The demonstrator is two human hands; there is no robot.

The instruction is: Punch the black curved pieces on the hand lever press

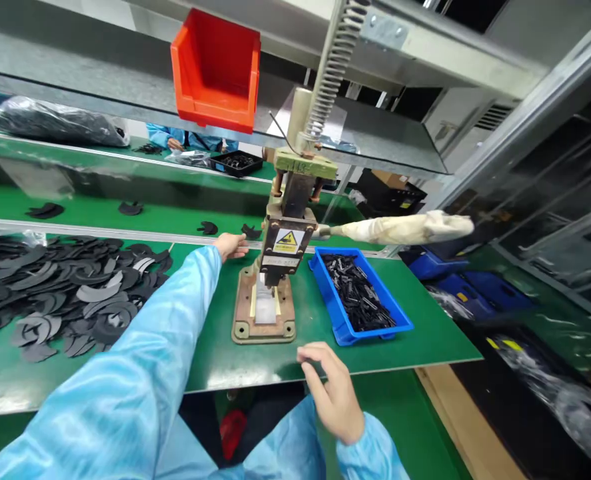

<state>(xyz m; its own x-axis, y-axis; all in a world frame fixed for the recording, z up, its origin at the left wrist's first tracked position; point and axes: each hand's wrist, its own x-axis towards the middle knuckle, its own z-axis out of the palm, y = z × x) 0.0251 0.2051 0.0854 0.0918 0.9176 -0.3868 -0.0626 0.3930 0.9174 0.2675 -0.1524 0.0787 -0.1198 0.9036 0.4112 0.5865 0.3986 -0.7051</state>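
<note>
one dark part [251, 232] lies on the green strip [90, 207] at 10 o'clock from a press [291, 223], just beyond a worker's left hand [231, 246]. its fingers reach out, loosely straightened, nothing visible in their hold. at 5 o'clock, the right hand [332, 393] hovers by the counter's [225, 363] near edge, fingers half curled, thumb apart, gripping nothing that shows. the press's wrapped handle [405, 229] juts toward 3 o'clock, untouched. three more parts rest along the strip toward 9 and 10 o'clock, perhaps already handled, though that cannot be confirmed. at 9 o'clock, a broad heap [98, 292] of curved parts suggests plenty is left. small black pieces [358, 293] fill a blue bin [328, 293] at 4 o'clock; whether they are finished work or offcuts cannot be told.
</note>
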